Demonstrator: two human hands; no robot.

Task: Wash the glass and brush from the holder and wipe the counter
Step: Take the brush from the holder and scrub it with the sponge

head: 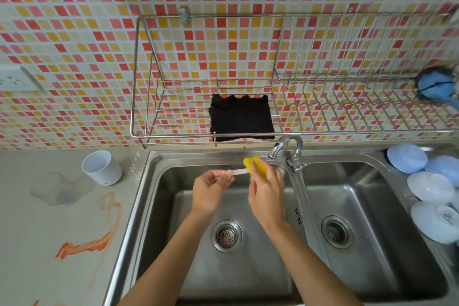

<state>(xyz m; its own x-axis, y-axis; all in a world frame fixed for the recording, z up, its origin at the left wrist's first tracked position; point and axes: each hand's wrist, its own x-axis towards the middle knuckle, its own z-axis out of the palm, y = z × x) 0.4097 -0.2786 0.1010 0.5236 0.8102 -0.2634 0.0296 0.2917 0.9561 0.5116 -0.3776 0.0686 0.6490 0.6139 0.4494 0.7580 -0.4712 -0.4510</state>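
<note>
Holding the brush [239, 171] by its pale handle over the left basin of the sink [159, 181], the left hand [211, 187] kept a pinching grip on it, while the right hand [267, 194] was clenched around a yellow sponge [255, 165] pressed against the brush's far end. The glass [58, 189] lay on the worktop [37, 231] beside the white holder [101, 168], near orange smears [84, 246].

Black cloth [242, 117] on wire rack [323, 132]
</note>
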